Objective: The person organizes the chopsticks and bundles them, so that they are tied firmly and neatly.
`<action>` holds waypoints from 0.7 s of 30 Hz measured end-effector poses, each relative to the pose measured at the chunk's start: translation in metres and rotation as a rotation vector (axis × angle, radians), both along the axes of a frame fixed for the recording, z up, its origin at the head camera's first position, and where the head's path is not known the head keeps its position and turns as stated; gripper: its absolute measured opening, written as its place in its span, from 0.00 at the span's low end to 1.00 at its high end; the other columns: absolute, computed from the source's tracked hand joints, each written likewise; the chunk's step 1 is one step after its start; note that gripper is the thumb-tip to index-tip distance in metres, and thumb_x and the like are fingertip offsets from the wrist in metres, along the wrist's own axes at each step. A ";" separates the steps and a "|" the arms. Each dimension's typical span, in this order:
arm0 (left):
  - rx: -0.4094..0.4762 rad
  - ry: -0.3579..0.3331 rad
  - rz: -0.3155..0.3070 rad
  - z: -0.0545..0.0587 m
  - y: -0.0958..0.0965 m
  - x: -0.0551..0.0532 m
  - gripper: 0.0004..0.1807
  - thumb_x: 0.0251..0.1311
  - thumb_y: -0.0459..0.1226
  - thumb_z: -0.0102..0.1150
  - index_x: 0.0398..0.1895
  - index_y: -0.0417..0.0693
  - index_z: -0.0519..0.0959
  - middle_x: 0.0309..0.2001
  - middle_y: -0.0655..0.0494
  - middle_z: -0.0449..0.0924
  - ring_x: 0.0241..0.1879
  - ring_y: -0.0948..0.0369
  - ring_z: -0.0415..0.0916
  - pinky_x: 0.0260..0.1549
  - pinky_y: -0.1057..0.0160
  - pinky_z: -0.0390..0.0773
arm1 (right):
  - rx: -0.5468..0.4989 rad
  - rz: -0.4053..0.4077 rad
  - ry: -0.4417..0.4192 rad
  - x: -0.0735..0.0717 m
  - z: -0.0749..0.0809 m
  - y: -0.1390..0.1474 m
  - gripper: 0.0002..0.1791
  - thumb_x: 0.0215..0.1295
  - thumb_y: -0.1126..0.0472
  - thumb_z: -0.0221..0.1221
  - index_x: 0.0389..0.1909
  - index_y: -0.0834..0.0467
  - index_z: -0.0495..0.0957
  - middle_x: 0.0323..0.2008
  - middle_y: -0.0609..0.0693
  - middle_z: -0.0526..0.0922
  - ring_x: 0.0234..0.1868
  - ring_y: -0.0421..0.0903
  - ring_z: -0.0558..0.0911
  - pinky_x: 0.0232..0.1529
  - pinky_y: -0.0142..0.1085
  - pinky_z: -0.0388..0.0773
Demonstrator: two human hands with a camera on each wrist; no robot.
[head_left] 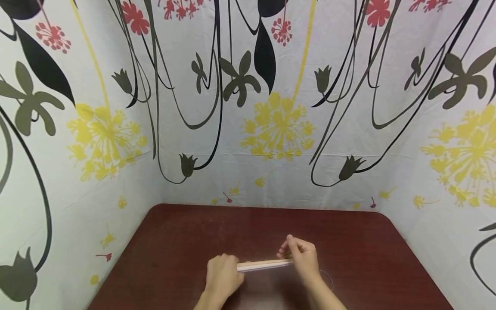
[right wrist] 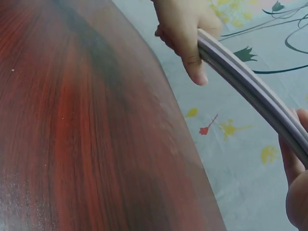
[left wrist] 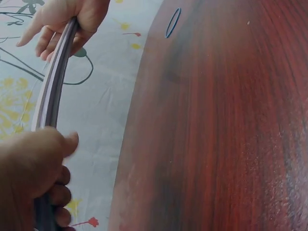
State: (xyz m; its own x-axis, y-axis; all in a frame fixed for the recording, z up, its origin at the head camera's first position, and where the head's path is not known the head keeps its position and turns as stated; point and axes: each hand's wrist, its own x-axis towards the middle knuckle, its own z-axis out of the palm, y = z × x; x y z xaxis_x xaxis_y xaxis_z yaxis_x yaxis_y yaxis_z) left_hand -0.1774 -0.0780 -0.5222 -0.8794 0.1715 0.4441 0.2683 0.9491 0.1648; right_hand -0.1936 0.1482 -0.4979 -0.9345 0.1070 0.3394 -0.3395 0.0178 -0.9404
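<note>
A long, narrow bundle of thin strips (head_left: 265, 265), pale on one side and grey to dark on the other, spans the space between the two hands. My left hand (head_left: 222, 275) grips one end, its fingers curled round it in the left wrist view. At the other end, the bundle runs into my right hand (head_left: 304, 258), between the thumb side and the fingers. The right fingers (left wrist: 45, 43) bend loosely behind the strips in the left wrist view. In the right wrist view, the left thumb (right wrist: 195, 70) points downward beside the bundle's end.
A thin dark ring (left wrist: 173, 22), like an elastic band, lies on the dark red wood-grain table (head_left: 186, 232) beyond the right hand. Patterned cloth (head_left: 232, 185) with flowers and stems hangs round the table's back and sides.
</note>
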 end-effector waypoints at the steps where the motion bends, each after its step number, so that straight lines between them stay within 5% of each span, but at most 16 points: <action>1: -0.009 0.008 -0.003 -0.001 0.000 0.000 0.18 0.32 0.37 0.67 0.05 0.59 0.65 0.08 0.62 0.68 0.11 0.60 0.68 0.11 0.60 0.63 | 0.007 0.009 -0.005 0.000 0.000 0.000 0.22 0.77 0.64 0.52 0.22 0.68 0.80 0.21 0.59 0.84 0.20 0.46 0.86 0.27 0.41 0.84; 7: 0.008 0.064 -0.007 -0.005 0.001 0.001 0.10 0.31 0.37 0.70 0.12 0.57 0.76 0.09 0.62 0.70 0.10 0.61 0.66 0.10 0.60 0.62 | 0.015 0.005 -0.019 -0.002 -0.003 0.000 0.22 0.77 0.63 0.54 0.21 0.67 0.80 0.20 0.57 0.84 0.20 0.46 0.86 0.28 0.42 0.84; 12: -0.012 0.089 -0.009 -0.005 0.003 -0.001 0.16 0.25 0.34 0.65 0.06 0.58 0.65 0.07 0.65 0.64 0.09 0.62 0.64 0.10 0.61 0.60 | 0.031 -0.007 0.002 0.001 -0.005 0.000 0.22 0.78 0.63 0.51 0.23 0.67 0.81 0.22 0.59 0.85 0.22 0.46 0.87 0.29 0.41 0.84; 17: -0.005 0.111 0.040 -0.004 0.005 -0.002 0.21 0.42 0.41 0.72 0.05 0.56 0.69 0.09 0.59 0.71 0.11 0.56 0.72 0.11 0.58 0.64 | 0.226 0.063 0.381 -0.004 -0.011 0.006 0.22 0.81 0.66 0.38 0.43 0.69 0.82 0.38 0.60 0.88 0.44 0.47 0.87 0.52 0.32 0.78; 19: -0.014 0.133 0.061 -0.001 0.006 -0.002 0.21 0.47 0.47 0.72 0.06 0.55 0.73 0.09 0.57 0.73 0.11 0.55 0.73 0.11 0.57 0.65 | 0.255 0.080 0.528 -0.009 -0.010 0.011 0.26 0.82 0.62 0.32 0.55 0.73 0.76 0.52 0.60 0.84 0.58 0.49 0.81 0.63 0.30 0.67; 21: -0.028 0.149 0.062 0.002 0.005 -0.002 0.20 0.49 0.48 0.71 0.08 0.54 0.76 0.10 0.56 0.74 0.11 0.55 0.73 0.11 0.58 0.65 | 0.220 0.117 0.573 -0.013 -0.009 0.015 0.33 0.83 0.54 0.25 0.66 0.76 0.65 0.64 0.61 0.76 0.70 0.49 0.70 0.70 0.30 0.56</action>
